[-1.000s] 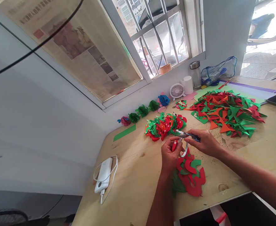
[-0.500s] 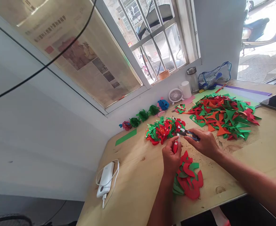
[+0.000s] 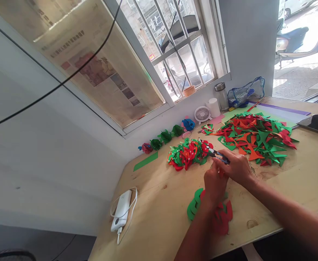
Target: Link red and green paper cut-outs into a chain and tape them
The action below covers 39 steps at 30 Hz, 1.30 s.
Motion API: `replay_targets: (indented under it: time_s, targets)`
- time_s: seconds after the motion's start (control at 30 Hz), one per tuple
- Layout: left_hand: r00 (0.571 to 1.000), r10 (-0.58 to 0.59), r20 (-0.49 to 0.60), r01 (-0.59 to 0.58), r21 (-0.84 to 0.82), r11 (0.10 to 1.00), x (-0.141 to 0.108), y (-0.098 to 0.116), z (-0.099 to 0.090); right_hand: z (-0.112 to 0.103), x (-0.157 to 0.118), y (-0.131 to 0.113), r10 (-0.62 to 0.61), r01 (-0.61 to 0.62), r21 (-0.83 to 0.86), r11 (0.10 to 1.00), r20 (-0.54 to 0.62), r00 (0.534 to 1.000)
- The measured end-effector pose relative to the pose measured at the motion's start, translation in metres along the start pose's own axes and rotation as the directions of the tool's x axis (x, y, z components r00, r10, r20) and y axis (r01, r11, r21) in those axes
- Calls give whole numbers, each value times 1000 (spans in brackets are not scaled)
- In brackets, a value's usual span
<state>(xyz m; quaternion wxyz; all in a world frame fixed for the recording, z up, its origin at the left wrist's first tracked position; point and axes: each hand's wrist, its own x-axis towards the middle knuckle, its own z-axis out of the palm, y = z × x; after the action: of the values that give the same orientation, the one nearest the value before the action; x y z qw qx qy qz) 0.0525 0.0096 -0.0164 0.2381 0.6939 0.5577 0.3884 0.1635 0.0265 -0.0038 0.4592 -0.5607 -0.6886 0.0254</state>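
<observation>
My right hand (image 3: 239,167) is closed round dark-handled scissors (image 3: 221,157), their tips pointing left towards a heap of red, green and orange paper pieces (image 3: 186,154) with small white patches on them. Close beneath the scissors, my left hand (image 3: 215,181) is closed on a red paper piece (image 3: 222,173), mostly hidden by the fingers. The two hands nearly touch. Under my left wrist lie more curved cut-outs, green paper pieces (image 3: 193,204) and red paper pieces (image 3: 221,219), partly covered by the forearm.
Paper scraps (image 3: 256,136) are piled at the right, near a dark phone-like slab (image 3: 317,124). A white power bank (image 3: 121,208) with its cable lies at the left. Along the wall stand a small fan (image 3: 202,114), a glass bottle (image 3: 222,97) and green paper shapes (image 3: 164,136).
My left hand has moved right, closer to the scissors, and its red piece is now largely hidden. Green pieces in the near pile show farther left. The right hand has barely moved.
</observation>
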Motion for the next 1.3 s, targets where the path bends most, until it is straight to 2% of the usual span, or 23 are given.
replay_targets:
  time_s: [0.1, 0.2, 0.33, 0.47, 0.6, 0.77, 1.03, 1.13, 1.3]
  targets:
    - [999, 30, 16, -30, -11, 999, -2, 2, -13, 0, 0, 0, -6, 6, -40, 999, -11, 1000]
    - [1000, -17, -18, 15, -128, 992, -6, 3, -32, 2, 0, -1, -61, 59, -88, 994, -25, 998]
    - [979, -103, -176, 53, -267, 962, -10, 1, -46, 4, -2, -1, -156, 148, -160, 976, -42, 987]
    - [958, -107, -267, 27, -287, 958, -14, -3, -46, 5, -3, -2, -217, 208, -216, 954, -18, 976]
    - [962, -94, -256, 28, -250, 968, -16, -4, -44, 6, -4, -5, -253, 249, -264, 932, 20, 967]
    - [966, -122, -227, 47, -310, 950, -16, -3, -45, 9, -6, -5, -282, 282, -304, 910, 47, 958]
    - [925, -206, -318, 67, -398, 915, -10, -6, -57, 10, -9, -6, -348, 363, -297, 883, 103, 932]
    - [937, -181, -298, 64, -363, 929, -11, -9, -58, 10, -10, -8, -357, 380, -286, 880, 130, 925]
    - [972, -77, -222, 21, -246, 969, -15, -8, -55, 11, -11, -9, -357, 389, -283, 877, 160, 921]
